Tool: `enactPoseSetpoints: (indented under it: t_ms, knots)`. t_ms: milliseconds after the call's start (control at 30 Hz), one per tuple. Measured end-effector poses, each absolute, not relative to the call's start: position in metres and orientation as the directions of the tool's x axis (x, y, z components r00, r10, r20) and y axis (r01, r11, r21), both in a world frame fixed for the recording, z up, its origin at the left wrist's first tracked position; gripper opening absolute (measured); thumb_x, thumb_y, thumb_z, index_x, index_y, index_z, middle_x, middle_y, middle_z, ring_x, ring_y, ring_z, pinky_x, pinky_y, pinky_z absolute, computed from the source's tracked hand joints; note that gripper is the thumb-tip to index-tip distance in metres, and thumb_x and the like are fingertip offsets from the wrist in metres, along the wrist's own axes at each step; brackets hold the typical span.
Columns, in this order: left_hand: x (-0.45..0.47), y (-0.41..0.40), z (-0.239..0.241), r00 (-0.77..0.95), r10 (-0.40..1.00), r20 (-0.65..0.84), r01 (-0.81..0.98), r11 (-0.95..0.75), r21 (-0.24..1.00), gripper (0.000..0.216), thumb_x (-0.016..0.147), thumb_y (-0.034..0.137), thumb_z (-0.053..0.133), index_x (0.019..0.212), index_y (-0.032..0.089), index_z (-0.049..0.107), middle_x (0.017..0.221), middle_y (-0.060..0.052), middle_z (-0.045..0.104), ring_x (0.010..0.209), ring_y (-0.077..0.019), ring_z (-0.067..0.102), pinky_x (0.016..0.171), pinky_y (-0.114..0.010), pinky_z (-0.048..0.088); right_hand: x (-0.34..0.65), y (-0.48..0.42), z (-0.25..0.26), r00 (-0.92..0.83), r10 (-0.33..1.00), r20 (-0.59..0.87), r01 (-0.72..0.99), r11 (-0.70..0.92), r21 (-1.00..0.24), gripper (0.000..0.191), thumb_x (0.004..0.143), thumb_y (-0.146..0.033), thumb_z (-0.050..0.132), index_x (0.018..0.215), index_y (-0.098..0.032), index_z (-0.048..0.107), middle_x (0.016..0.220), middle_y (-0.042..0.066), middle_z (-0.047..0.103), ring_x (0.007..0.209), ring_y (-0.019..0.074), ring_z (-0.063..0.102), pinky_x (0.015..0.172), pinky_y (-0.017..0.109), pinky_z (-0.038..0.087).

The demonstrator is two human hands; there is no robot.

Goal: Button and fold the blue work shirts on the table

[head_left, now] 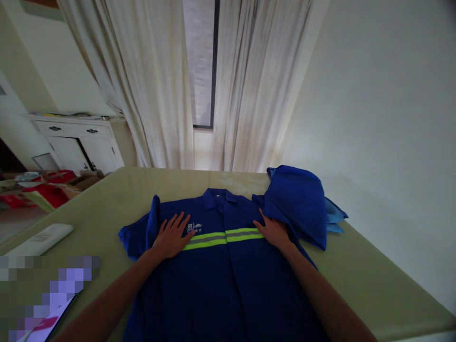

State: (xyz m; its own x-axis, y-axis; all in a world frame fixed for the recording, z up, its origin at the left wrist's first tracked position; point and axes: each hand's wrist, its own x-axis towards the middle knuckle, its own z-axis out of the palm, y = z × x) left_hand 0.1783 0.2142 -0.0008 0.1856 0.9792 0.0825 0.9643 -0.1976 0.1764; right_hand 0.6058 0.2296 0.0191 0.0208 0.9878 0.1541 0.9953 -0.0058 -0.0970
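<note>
A dark blue work shirt [210, 275] lies front up on the table, its collar pointing away from me. A yellow-green band with a grey stripe crosses its chest, and a small white logo sits on the left side. My left hand [173, 236] rests flat on the chest beside the logo, fingers spread. On the other side my right hand [273, 229] lies with spread fingers at the band's right end, next to a pile of folded blue clothes [297, 204]. The shirt's left sleeve is bunched up; the right one is partly hidden by the pile.
The pale table [356, 280] meets a white wall on the right. At the left edge lie a white slim object [44, 239] and a partly blurred device with a lit screen [53, 316]. Curtains [156, 95], a white cabinet [78, 137] and red boxes [53, 187] stand beyond.
</note>
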Motion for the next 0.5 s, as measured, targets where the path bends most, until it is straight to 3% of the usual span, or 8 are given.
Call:
enactPoseSetpoints:
  t_ms: [133, 233, 333, 433, 500]
  knots:
    - [0.155, 0.251, 0.009, 0.198, 0.979, 0.055, 0.966, -0.204, 0.159, 0.071, 0.101, 0.062, 0.034, 0.163, 0.028, 0.037, 0.173, -0.007, 0.028, 0.159, -0.0325, 0.024, 0.128, -0.057, 0.017, 0.622, 0.236, 0.025, 0.169, 0.962, 0.213, 0.985, -0.154, -0.084, 0.071, 0.104, -0.055, 0.046, 0.158, -0.008, 0.043, 0.150, 0.023, 0.055, 0.136, 0.0371, 0.055, 0.114, 0.046, 0.041]
    - [0.164, 0.275, 0.017, 0.120, 0.993, -0.013, 0.985, -0.118, 0.126, 0.069, 0.102, 0.055, 0.032, 0.162, 0.022, 0.039, 0.172, -0.012, 0.029, 0.158, -0.0367, 0.026, 0.125, -0.063, 0.021, 0.620, 0.236, 0.025, 0.164, 0.969, 0.183, 0.985, -0.150, -0.088, 0.070, 0.104, -0.054, 0.047, 0.161, -0.014, 0.039, 0.154, 0.020, 0.053, 0.134, 0.0367, 0.056, 0.110, 0.047, 0.043]
    - [0.187, 0.283, 0.016, 0.044, 0.999, -0.010, 0.994, -0.043, 0.100, 0.074, 0.101, 0.056, 0.033, 0.160, 0.012, 0.041, 0.169, -0.020, 0.031, 0.157, -0.0405, 0.028, 0.124, -0.063, 0.023, 0.608, 0.232, 0.023, 0.155, 0.975, 0.157, 0.987, -0.145, -0.072, 0.063, 0.106, -0.052, 0.042, 0.158, -0.018, 0.046, 0.159, 0.018, 0.047, 0.141, 0.0362, 0.050, 0.113, 0.049, 0.040]
    - [0.203, 0.283, 0.010, 0.094, 0.993, 0.069, 0.988, -0.102, 0.113, 0.075, 0.102, 0.058, 0.031, 0.162, 0.014, 0.039, 0.171, -0.017, 0.029, 0.159, -0.0357, 0.025, 0.127, -0.057, 0.019, 0.585, 0.232, 0.028, 0.177, 0.966, 0.190, 0.984, -0.177, -0.018, 0.058, 0.105, -0.043, 0.045, 0.153, -0.012, 0.052, 0.159, 0.023, 0.046, 0.145, 0.0372, 0.045, 0.118, 0.050, 0.032]
    - [0.204, 0.284, 0.008, 0.162, 0.984, 0.074, 0.977, -0.170, 0.128, 0.074, 0.102, 0.058, 0.030, 0.163, 0.016, 0.038, 0.171, -0.014, 0.029, 0.159, -0.0328, 0.024, 0.128, -0.055, 0.017, 0.562, 0.238, 0.033, 0.059, 0.971, 0.231, 0.998, -0.058, -0.013, 0.059, 0.103, -0.039, 0.047, 0.156, -0.013, 0.048, 0.163, 0.021, 0.040, 0.151, 0.0347, 0.037, 0.122, 0.048, 0.026]
